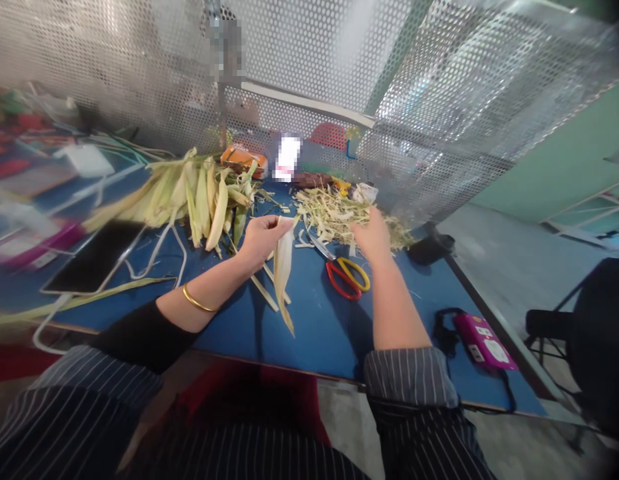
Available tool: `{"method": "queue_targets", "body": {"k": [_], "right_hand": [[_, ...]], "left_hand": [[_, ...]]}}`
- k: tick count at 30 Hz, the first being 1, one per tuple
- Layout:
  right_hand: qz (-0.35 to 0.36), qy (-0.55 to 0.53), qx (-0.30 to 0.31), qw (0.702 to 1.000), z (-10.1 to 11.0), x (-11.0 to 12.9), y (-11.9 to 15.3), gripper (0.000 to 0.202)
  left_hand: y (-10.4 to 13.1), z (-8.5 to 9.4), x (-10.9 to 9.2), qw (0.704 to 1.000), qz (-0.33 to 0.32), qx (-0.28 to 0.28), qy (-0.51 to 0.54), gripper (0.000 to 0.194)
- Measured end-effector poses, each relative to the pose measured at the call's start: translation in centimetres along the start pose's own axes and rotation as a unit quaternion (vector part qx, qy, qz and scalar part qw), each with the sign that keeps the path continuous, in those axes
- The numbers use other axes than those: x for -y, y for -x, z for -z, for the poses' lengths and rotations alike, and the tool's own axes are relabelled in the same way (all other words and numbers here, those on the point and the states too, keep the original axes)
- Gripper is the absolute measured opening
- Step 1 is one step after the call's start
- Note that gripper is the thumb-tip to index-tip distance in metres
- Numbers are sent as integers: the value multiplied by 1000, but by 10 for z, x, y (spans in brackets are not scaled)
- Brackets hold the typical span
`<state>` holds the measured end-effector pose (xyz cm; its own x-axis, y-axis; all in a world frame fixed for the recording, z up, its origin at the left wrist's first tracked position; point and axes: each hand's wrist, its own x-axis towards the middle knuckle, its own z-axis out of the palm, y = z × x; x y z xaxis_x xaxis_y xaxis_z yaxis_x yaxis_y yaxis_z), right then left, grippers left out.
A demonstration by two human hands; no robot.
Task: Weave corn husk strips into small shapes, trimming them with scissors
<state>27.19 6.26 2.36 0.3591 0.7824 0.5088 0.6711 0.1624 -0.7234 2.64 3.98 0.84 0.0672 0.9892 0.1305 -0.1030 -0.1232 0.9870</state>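
Note:
My left hand pinches the top of a pale corn husk strip, which hangs down over the blue table. Over the right part of a heap of shredded husk is my right hand, its thumb and forefinger apart; I see nothing held between them. Scissors with one red and one yellow handle lie between my hands, blades pointing away from me. To the left of my left hand lies a pile of whole husks. Narrow husk strips rest on the table beside the hanging one.
A dark-screened tablet with white cables lies at the left. An orange packet and a lit phone stand at the back, before a perforated metal screen. A black cylinder and a magenta box are at the right.

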Motion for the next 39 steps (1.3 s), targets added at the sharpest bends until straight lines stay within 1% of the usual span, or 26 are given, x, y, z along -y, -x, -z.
{"method": "queue_targets", "body": {"k": [1, 2, 3, 4, 5, 6, 7, 8, 9, 11, 14, 16, 19, 23, 26, 29, 33, 35, 39], "right_hand": [[-9, 52, 8, 999, -3, 3, 5, 44], [-12, 67, 25, 997, -6, 10, 11, 39], [-12, 42, 66, 997, -10, 20, 18, 32], [-16, -7, 117, 993, -16, 31, 28, 27], [-6, -65, 183, 981, -22, 43, 38, 28], [-1, -125, 243, 962, -29, 55, 48, 29], [-8, -175, 290, 941, -37, 64, 59, 29], [-18, -209, 298, 931, -43, 71, 68, 28], [-28, -225, 291, 930, -49, 76, 76, 28], [-48, -229, 264, 936, -56, 79, 85, 29], [-68, -252, 237, 936, -56, 78, 86, 30], [-82, -282, 236, 926, -51, 79, 82, 28], [-111, -322, 255, 905, -46, 81, 78, 26], [-156, -366, 275, 876, -45, 82, 77, 24], [-194, -387, 272, 859, -48, 78, 77, 22], [-224, -411, 261, 845, -51, 74, 76, 24], [-230, -425, 221, 847, -54, 71, 76, 25], [-226, -423, 219, 850, -54, 71, 77, 25], [-228, -411, 243, 849, -53, 74, 78, 26]], "left_hand": [[1, 0, 0, 1000, -9, 0, -6, 27], [2, -1, -1, 1000, -17, -1, -8, 27], [2, -1, -2, 1000, -22, -2, -4, 27], [3, -1, -4, 1000, -22, 0, 8, 27], [4, -1, -6, 1000, -17, 2, 25, 27], [5, -2, -8, 999, -9, 6, 44, 27], [7, -2, -9, 998, 1, 10, 63, 27], [8, -2, -11, 997, 8, 14, 78, 27], [9, -3, -13, 996, 13, 18, 87, 27], [10, -3, -14, 996, 18, 20, 87, 25], [9, -3, -13, 997, 18, 0, 75, 24], [8, -2, -12, 997, 1, -15, 69, 25], [5, -1, -11, 997, -12, -17, 70, 25], [3, 2, -13, 995, 26, 11, 98, 26], [2, 4, -13, 992, 49, 32, 116, 27], [2, 4, -12, 988, 63, 54, 132, 23], [4, 1, -12, 982, 86, 87, 145, 14], [4, 0, -12, 984, 75, 78, 140, 13], [4, -1, -14, 990, 52, 54, 120, 8]]}}
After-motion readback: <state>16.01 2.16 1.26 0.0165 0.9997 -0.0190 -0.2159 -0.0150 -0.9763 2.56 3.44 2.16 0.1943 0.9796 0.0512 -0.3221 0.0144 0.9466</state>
